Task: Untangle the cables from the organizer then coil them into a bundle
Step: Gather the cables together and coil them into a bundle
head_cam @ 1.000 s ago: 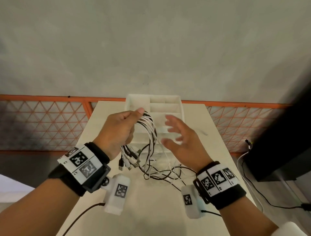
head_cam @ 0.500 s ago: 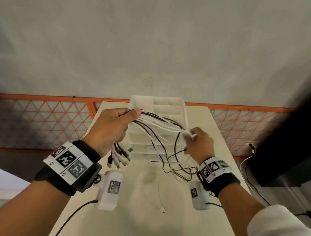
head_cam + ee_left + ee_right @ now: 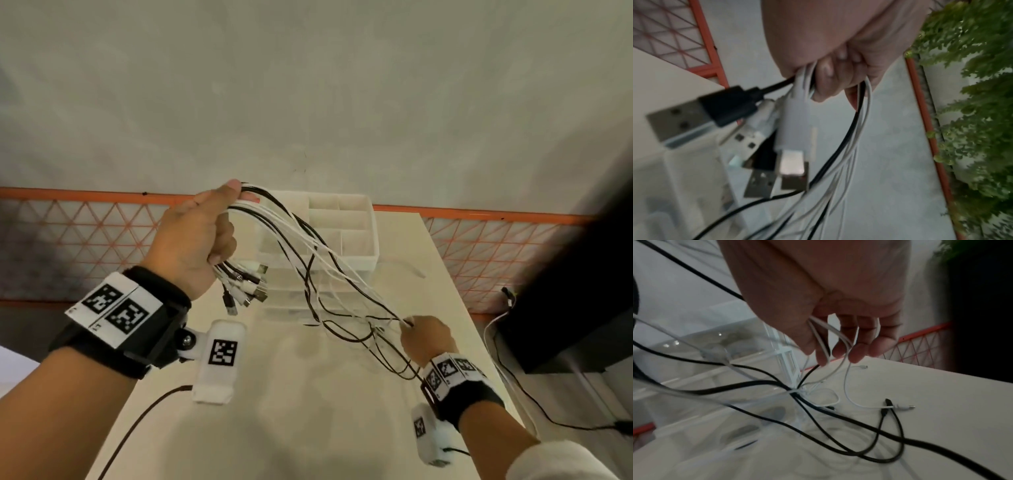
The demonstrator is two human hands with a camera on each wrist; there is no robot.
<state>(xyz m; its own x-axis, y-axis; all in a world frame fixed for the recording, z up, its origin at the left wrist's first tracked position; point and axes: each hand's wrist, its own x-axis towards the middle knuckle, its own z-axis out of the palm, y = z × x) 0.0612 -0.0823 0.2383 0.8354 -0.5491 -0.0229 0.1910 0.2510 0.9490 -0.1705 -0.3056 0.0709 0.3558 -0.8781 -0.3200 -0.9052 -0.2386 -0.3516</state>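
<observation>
Evidently I was mid-coiling: my left hand (image 3: 191,236) gripped the gathered cables (image 3: 308,253) near their USB plugs (image 3: 245,287), raised in front of the white organizer (image 3: 356,236) on the table (image 3: 308,428). My right hand (image 3: 426,339), lower, pinched the trailing black and white strands. I judged the next move was looping that slack back to the left. I could read no writing, only square coded markers on the wristbands (image 3: 116,310).

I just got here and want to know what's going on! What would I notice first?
A bunch of black and white cables stretched in the air between two hands. The left hand grips them up high, plugs dangling below it, and the right hand pinches them low by the table. Behind stands a white organizer.
</observation>
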